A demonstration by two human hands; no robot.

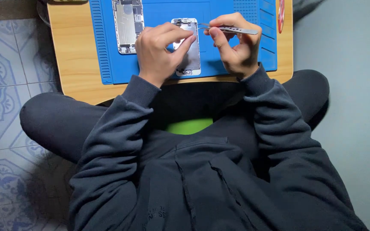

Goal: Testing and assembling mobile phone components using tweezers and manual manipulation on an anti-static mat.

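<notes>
An opened phone screen panel [190,60] lies inner side up on a blue work mat [159,68]. My left hand [159,49] rests on its left side, thumb and fingers pressing on the panel. My right hand [235,42] grips metal tweezers [232,29], whose tips point left toward the top of the panel. The phone's rear housing [128,23], with its circuit boards showing, lies on the mat to the left of my left hand.
The mat sits on a small wooden table [76,55] over my crossed legs. A red-and-white tool [281,15] lies at the mat's right edge. Patterned floor tiles [5,85] are on the left, grey floor on the right.
</notes>
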